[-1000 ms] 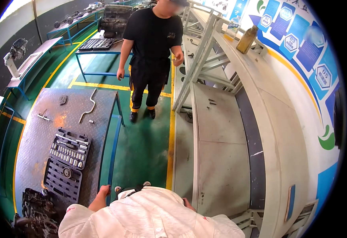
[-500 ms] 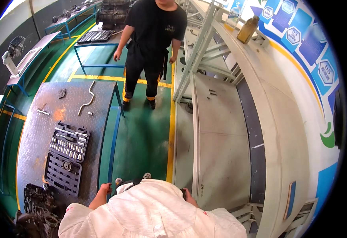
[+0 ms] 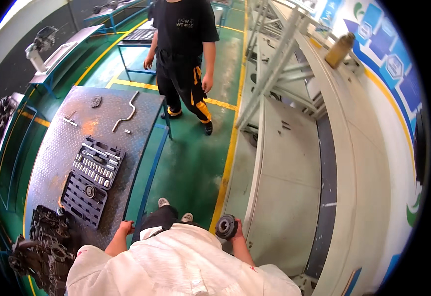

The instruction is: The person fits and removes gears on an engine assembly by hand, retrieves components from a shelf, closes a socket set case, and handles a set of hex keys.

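My right hand [image 3: 237, 230] grips a dark, round metal gear [image 3: 225, 227] with a toothed rim, held out at my right side beside the grey bench. Near the right edge of the steel worktable, my left hand [image 3: 126, 226] hangs with loosely curled fingers and nothing visible in them. On the worktable [image 3: 53, 158] an open black socket set case [image 3: 85, 202] holds rows of sockets and several bars. A round metal part [image 3: 91, 191] lies in the near half of this case. A dark, greasy engine assembly [image 3: 53, 246] stands at the table's near end.
Ahead of me a person [image 3: 186, 44] in black clothes stands in the green aisle [image 3: 191, 163]. A bent metal bar [image 3: 125, 112] and small parts lie farther up the table. At right are a low grey bench [image 3: 289, 172] and a ledge bearing a brown bottle [image 3: 340, 50].
The gear in my right hand has come into clear view as that hand rose outward. I have moved forward along the table. The person ahead has shifted stance.
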{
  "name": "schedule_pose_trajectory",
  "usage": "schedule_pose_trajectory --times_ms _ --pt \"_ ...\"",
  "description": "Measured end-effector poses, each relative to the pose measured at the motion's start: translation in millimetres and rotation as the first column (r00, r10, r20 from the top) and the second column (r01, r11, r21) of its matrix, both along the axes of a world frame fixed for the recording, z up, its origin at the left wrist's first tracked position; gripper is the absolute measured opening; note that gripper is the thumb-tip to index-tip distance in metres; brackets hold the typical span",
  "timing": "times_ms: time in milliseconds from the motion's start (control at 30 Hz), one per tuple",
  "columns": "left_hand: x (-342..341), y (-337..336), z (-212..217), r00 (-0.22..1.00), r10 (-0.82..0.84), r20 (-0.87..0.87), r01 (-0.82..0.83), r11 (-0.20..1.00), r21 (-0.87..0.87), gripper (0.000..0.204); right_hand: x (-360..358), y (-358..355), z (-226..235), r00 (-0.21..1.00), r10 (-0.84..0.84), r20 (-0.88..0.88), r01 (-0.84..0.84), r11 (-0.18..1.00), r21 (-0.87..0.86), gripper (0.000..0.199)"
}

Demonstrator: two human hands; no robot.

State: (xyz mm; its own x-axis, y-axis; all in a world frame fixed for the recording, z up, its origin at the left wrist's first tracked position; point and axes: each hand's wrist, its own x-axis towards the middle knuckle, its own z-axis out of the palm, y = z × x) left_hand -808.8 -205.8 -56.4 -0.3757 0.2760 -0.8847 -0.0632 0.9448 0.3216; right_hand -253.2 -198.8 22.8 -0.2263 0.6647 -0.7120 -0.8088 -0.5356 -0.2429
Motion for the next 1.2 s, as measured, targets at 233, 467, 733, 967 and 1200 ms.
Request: schedule_pose_trajectory --times_ms 233,467,733,967,1200 --pt "28.9 20.5 -20.6 0.991 0.082 0.105 -0.081 0.997 -0.017 0.021 -15.3 101.8 77.7 0.968 0.017 -0.250 0.040 0.974 0.222 0.079" --pt "84.0 73.7 -70.9 0.971 0.195 0.136 -0.188 0.980 -0.063 0.027 5.5 220.2 92.9 0.994 0.008 -0.110 0.004 0.994 0.113 0.069" --pt "122.9 164.9 -94.7 0.878 0.358 0.319 -0.328 0.934 -0.144 0.031 79.4 336.2 127.1 0.996 -0.008 0.084 -0.003 0.990 0.139 0.052" --pt "129.2 258.7 -81.9 0.863 0.393 0.318 -0.410 0.912 -0.015 0.034 160.3 437.7 148.0 0.905 -0.204 0.373 0.163 0.977 0.137 0.033" --pt "167.0 263.6 -63.3 0.841 0.499 0.206 -0.527 0.842 0.113 0.036 273.5 591.9 126.2 0.717 -0.058 0.694 0.086 0.996 -0.006 0.035"
